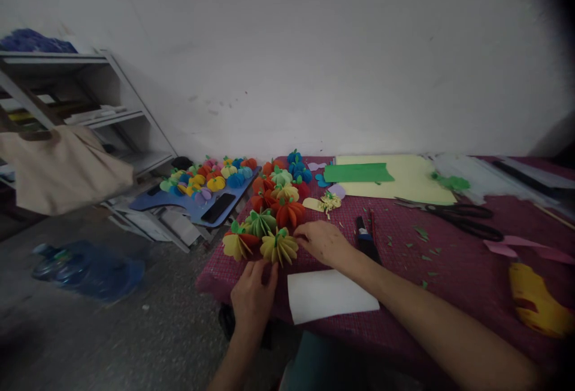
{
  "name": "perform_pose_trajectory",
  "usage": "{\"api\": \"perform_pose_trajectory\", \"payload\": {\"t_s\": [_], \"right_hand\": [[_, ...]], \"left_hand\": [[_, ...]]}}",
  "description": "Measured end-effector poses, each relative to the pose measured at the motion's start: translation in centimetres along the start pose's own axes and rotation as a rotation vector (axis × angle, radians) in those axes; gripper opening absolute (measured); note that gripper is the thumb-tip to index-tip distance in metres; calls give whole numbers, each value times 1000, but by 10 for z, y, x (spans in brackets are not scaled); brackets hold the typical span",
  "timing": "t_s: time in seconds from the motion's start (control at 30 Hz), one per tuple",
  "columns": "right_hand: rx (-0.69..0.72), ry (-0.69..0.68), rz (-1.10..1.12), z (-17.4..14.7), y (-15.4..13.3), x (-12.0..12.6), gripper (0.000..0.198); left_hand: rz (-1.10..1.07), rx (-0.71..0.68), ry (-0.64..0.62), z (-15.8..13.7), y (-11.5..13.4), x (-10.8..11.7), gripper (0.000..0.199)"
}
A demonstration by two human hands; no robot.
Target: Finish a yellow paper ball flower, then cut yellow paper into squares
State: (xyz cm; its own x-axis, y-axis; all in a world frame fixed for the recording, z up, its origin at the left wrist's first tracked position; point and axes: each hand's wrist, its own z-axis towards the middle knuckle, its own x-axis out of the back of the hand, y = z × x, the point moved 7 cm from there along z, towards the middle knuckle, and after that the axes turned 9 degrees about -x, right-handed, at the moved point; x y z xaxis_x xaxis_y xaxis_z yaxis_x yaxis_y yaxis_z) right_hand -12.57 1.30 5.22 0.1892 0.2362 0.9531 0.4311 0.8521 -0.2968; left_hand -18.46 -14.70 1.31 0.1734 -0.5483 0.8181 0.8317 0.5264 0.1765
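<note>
Yellow pleated paper pumpkin [279, 248] | between the two hands [254, 290] [324, 242]

You have a table [467, 277] under a purple-red cloth, with a white sheet [327, 295] near its front edge, pleated ornaments [290, 214] left of and beyond that sheet, a pale yellow sheet [417, 178] well beyond it, and scissors [433, 207], green scraps [422, 233] and a yellow tool [536, 301] to its right.

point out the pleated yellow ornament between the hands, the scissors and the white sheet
pleated yellow ornament [279, 249]: head view, middle of front folds
scissors [441, 211]: head view, where handles meet
white sheet [330, 296]: head view, middle of surface
</note>
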Motion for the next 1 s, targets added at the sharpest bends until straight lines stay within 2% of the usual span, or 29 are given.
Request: {"api": "perform_pose_trajectory", "payload": {"t_s": [0.17,0.33,0.43,0.53,0.67,0.73,0.8,0.93,1.0], "right_hand": [[-15,-16,-38,2,-3,-11,26],[-26,-27,-48,6,-3,-20,27],[-35,-26,-44,6,-1,-16,25],[-33,44,-32,-1,1,8,25],[-22,220,-16,-19,-3,58,27],[18,232,-20,-29,-8,71,25],[96,178,-40,-41,-15,70,23],[284,58,-120,-79,-22,46,19],[378,65,-124,-108,-24,39,18]], "left_hand": [[33,-13,-48,3,-1,-4,18],[46,6,-41,7,-8,-4,18],[12,22,-11,8,-12,0,19],[-38,44,51,4,-15,12,23],[-93,76,188,-6,-19,33,27],[-144,21,220,-12,-12,40,26],[-216,-108,192,-16,6,40,24],[-259,-464,-46,-26,62,25,34],[-216,-559,-167,-28,84,14,41]]}}
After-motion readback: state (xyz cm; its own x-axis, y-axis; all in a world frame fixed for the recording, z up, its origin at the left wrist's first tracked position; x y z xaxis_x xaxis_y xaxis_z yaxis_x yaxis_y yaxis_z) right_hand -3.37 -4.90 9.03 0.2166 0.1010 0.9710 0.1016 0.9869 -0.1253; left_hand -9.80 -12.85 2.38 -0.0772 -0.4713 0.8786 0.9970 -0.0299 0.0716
